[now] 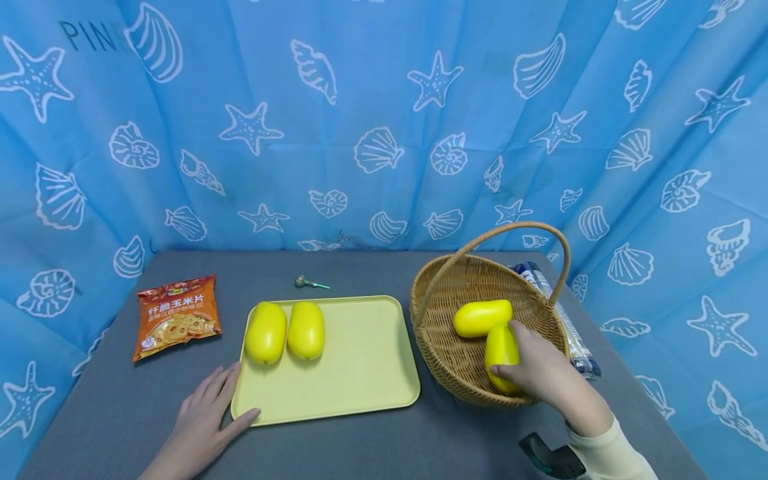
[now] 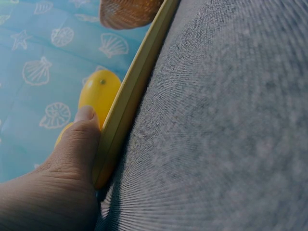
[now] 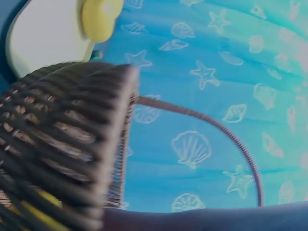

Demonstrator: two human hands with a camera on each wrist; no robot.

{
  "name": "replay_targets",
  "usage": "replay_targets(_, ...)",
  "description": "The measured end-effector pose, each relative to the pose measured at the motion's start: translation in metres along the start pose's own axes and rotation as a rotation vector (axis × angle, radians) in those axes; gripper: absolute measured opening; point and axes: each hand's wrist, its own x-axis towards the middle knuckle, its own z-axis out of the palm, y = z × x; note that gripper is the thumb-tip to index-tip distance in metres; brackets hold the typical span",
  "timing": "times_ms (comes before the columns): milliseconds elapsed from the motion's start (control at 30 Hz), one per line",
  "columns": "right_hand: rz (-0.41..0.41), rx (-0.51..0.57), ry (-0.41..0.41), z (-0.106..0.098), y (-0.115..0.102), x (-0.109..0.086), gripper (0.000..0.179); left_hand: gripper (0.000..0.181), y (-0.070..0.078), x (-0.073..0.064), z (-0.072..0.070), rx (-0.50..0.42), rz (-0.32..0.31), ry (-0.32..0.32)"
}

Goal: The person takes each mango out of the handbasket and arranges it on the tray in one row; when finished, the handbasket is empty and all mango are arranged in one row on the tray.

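In the head view my right hand [image 1: 543, 367] reaches into the wicker basket [image 1: 441, 360], its fingers and thumb round a yellow oblong fruit [image 1: 501, 350], mango-like and smooth. A second such fruit [image 1: 480, 318] lies behind it in the basket. My left hand [image 1: 207, 417] rests at the near left corner of the pale yellow tray [image 1: 360, 373], fingers straight along its side and thumb on the rim. Two more yellow fruits, one [image 1: 266, 333] and another [image 1: 307, 331], lie side by side on the tray. The right wrist view hides my right fingers behind the basket weave [image 3: 62, 130].
An orange snack bag [image 1: 178, 317] lies left of the tray. Behind the tray is a small lollipop [image 1: 309, 282] with a green stick. A dark blue and silver package [image 1: 576, 340] sits partly behind the basket, whose arched handle [image 1: 510, 228] stands up. A blue curtain [image 1: 360, 100] hangs behind the table.
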Motion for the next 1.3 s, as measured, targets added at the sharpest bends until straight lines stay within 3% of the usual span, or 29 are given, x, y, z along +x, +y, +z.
replay_targets(133,0.002,0.012,0.044,-0.005,-0.008,-0.007,0.089,0.111,-0.002,0.000,0.000,0.003,0.003,-0.001)
replay_targets(533,-0.121,0.023,0.212,-0.020,-0.037,-0.029,0.085,0.110,-0.004,-0.002,-0.001,0.003,0.021,0.016)
replay_targets(1033,-0.203,0.200,0.263,-0.030,-0.069,-0.058,0.085,0.110,-0.002,-0.001,0.000,0.004,0.012,0.011)
replay_targets(1300,-0.360,0.300,0.240,-0.022,-0.085,-0.057,0.078,0.107,-0.002,-0.003,0.001,-0.006,0.035,0.049)
